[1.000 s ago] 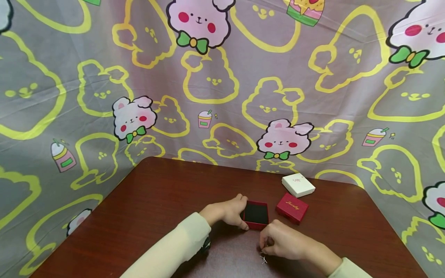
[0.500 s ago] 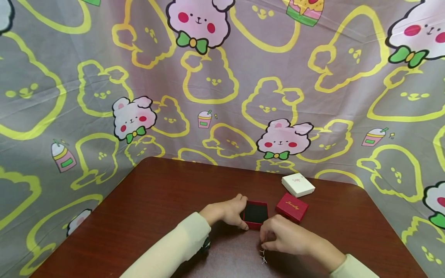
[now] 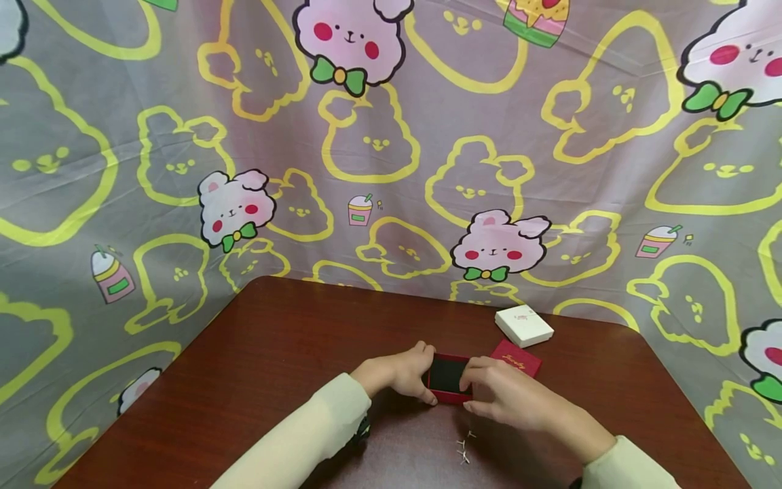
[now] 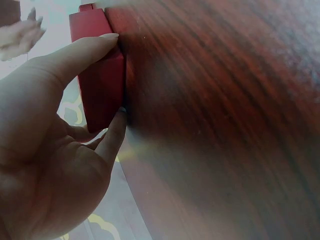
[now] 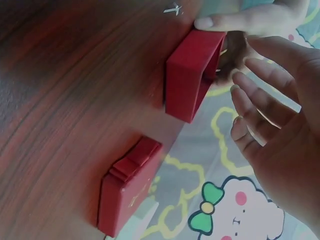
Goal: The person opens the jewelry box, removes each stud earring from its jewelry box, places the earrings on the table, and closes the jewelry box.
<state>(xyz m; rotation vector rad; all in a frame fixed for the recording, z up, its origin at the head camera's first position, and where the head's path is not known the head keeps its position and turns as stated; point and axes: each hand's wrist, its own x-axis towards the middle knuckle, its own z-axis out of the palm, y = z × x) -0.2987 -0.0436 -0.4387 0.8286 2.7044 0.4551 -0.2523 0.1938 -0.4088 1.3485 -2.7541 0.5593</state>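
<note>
My left hand (image 3: 400,373) grips the left side of a red jewelry box base (image 3: 451,398) on the table, thumb on the near wall. A black insert (image 3: 442,373) fills it. In the left wrist view, the fingers pinch the red box wall (image 4: 101,92). My right hand (image 3: 504,401) is over the box's right edge, fingertips overlapping the insert. The right wrist view shows that hand (image 5: 285,115) with loosely bent, spread fingers and nothing visible between them. Just below it lie small silver, twig-like pieces (image 3: 464,458), too small to identify; one piece (image 5: 173,9) shows at the top there.
Behind my right hand sits the red lid (image 3: 518,358) with gold "Jewelry" lettering; a ribbon bow (image 5: 137,159) shows on its side. A white box (image 3: 524,326) stands beyond it. The brown table (image 3: 293,326) ends at a patterned curtain (image 3: 391,204).
My right hand has moved up from the silver pieces to the box's right edge, its fingers spreading, and now partly covers the lid. Another silver piece is visible below it. The left hand stays put.
</note>
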